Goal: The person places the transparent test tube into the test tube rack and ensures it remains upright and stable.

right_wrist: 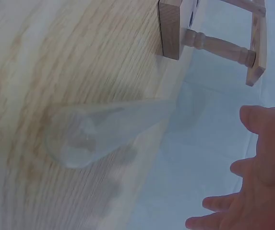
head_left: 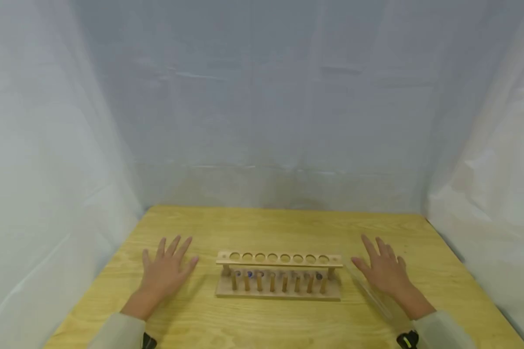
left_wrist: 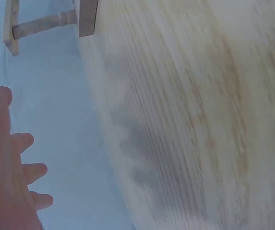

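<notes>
A wooden test tube rack stands mid-table, with a row of round holes in its top bar and several upright pegs in front. To its left, my left hand spreads its fingers over the table and holds nothing. My right hand is likewise spread, to the right of the rack. A clear glass test tube lies slantwise on the wood between the rack and my right hand. In the right wrist view the tube has its rounded end toward the camera, with my fingers apart from it.
The yellow wooden table carries the rack and tube. Pale plastic sheeting hangs behind the table's far edge and along both sides. Dark wrist devices sit below the light sleeves.
</notes>
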Demonstrator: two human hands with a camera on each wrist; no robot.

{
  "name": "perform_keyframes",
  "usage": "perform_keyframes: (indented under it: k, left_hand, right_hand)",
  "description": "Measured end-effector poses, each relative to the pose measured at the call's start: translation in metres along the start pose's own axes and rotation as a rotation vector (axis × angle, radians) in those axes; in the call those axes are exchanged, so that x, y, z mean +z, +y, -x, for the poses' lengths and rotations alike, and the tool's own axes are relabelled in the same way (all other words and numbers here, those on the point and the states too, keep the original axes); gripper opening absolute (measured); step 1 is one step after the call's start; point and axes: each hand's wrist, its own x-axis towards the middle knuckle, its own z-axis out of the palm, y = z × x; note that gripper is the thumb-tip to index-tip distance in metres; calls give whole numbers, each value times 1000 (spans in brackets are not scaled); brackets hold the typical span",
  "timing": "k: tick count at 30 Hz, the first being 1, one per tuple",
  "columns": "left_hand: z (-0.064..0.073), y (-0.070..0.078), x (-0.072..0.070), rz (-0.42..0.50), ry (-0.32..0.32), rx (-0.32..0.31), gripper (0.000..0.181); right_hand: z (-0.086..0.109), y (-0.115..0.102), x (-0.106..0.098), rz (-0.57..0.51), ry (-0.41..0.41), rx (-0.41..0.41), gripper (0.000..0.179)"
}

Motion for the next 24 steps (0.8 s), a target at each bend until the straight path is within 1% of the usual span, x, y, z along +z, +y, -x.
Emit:
perform_keyframes:
  k: [3,7,12,15,18,20,24]
  left_hand:
    - [1,-2,-3,23,15,-2,66]
    - [1,1,-5,78,30,15,63]
    - [2,12,-9,139,42,22,62]
    - [-4,21,-8,175,67,47,61]
    - [-10,29,-6,194,94,87,61]
    - [-13,34,-4,208,100,107,61]
    - [-15,44,9,212,121,142,62]
  right_hand:
    - [-1,-4,1,-4,4,-8,73]
    - [0,-8,2,-30,-21,0,73]
    - [-2,-12,6,-83,-60,33,78]
    - [-4,-11,8,-97,-62,53,82]
    - [-7,-10,10,-97,-51,60,86]
    - [-9,-9,11,-100,-57,60,89]
    - [-9,-8,10,-111,-96,71,95]
